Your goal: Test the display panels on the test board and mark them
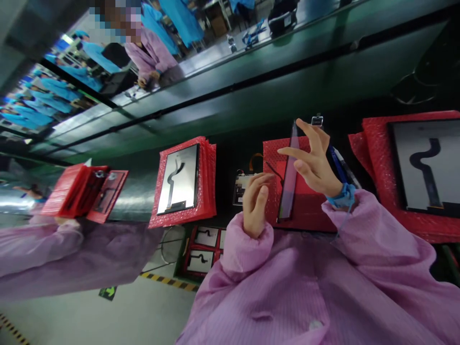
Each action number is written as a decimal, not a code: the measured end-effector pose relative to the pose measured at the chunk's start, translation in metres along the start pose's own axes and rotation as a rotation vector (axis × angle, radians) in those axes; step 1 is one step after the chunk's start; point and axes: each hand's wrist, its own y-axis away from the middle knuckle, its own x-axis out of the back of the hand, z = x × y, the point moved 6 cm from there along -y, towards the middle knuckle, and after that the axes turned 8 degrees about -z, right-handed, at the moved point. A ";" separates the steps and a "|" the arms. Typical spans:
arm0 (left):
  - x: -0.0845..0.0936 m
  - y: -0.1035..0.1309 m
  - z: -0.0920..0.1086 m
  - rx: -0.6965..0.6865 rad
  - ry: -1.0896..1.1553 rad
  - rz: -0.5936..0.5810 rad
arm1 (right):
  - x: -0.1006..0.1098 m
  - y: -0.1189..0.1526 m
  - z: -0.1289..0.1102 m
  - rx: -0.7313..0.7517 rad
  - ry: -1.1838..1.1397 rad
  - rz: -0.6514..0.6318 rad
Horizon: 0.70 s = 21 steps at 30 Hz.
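Note:
A thin display panel (289,184) stands steeply tilted, nearly edge-on, above a red bubble-wrap bag (312,211) on the dark bench in front of me. My right hand (316,160) is at its upper part, one fingertip at the far end and another finger across its face, with the thumb near the edge. To the left of the panel, my left hand (256,203) is curled, its fingertips close to a dark flex cable (277,173). What lies inside those fingers is hidden. Just behind my left hand lies a small circuit-board part (238,191) with an orange ribbon.
Stacked red bubble bags (210,191) bear a display (178,179) at left; another display (431,163) lies on bags at right. Blue and white pens (341,165) are by my right wrist. A tray of screens (183,268) sits low. A co-worker's sleeve (39,249) is at far left.

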 end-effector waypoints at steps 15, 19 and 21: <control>0.028 0.057 -0.071 0.028 -1.198 -0.030 | 0.001 0.003 -0.002 0.030 -0.018 0.028; 0.028 0.056 -0.071 0.009 -1.210 -0.034 | 0.001 0.002 -0.001 0.000 0.012 0.016; 0.029 0.057 -0.072 0.010 -1.197 -0.047 | 0.003 0.002 -0.004 -0.013 0.012 0.017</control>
